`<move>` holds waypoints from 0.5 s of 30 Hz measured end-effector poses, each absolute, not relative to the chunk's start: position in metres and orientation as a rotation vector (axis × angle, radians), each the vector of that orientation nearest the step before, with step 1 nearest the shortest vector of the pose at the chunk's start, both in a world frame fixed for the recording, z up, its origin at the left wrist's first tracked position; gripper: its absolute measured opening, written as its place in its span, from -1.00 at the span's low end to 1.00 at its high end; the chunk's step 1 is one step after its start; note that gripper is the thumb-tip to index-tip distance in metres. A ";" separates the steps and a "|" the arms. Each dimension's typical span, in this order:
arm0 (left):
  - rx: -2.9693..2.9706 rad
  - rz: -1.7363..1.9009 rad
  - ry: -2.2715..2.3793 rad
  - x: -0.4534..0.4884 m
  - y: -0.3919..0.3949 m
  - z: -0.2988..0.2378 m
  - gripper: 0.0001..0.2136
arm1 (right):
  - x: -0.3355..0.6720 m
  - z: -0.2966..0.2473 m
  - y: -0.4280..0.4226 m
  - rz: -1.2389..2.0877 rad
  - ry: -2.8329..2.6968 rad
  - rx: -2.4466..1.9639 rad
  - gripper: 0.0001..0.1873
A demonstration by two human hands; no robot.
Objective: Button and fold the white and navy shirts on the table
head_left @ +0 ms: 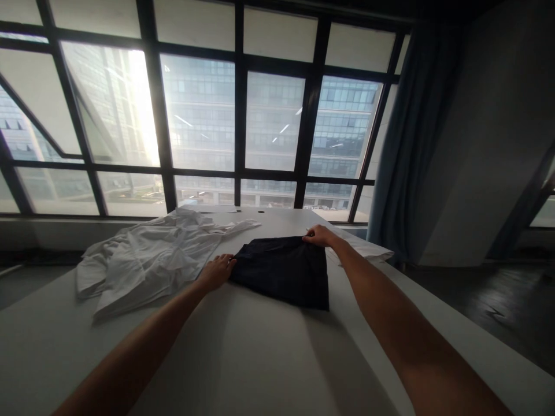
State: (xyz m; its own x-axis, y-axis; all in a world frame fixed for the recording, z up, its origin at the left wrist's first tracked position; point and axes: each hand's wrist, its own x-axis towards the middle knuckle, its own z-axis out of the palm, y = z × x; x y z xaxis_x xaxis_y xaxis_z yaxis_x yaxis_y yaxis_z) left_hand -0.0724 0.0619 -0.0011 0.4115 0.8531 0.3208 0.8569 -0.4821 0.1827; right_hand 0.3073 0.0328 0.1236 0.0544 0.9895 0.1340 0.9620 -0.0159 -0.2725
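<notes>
A dark navy or black garment lies folded into a roughly four-sided shape on the white table. Whether it is trousers, shorts or a skirt I cannot tell. My left hand is at its left corner, fingers closed on the cloth edge. At the far right corner my right hand pinches the fabric between thumb and fingers. The near edge of the garment rests on the table or just above it. To the left of my left hand, several white garments lie in a loose, crumpled heap.
The white table reaches toward a wall of dark-framed windows. More white cloth lies at its right edge, partly behind my right arm. A blue curtain hangs beyond on the right. Dark floor shows beside the table.
</notes>
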 end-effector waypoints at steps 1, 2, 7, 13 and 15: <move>-2.627 -0.568 -1.604 -0.069 0.064 0.000 -0.59 | 0.308 0.132 0.039 0.142 -1.948 -2.018 -0.68; -2.623 -0.551 -1.610 -0.065 0.066 0.000 -0.59 | 0.309 0.140 0.045 0.154 -1.919 -1.990 -0.68; -2.563 -0.543 -1.661 -0.048 0.081 0.002 -0.61 | 0.314 0.174 0.076 0.221 -1.866 -1.862 -0.71; -2.536 -0.504 -1.563 -0.044 0.092 -0.002 -0.63 | 0.329 0.227 0.100 0.286 -1.760 -1.743 -0.74; -2.537 -0.511 -1.547 -0.045 0.093 -0.004 -0.64 | 0.344 0.246 0.100 0.370 -1.639 -1.703 -0.74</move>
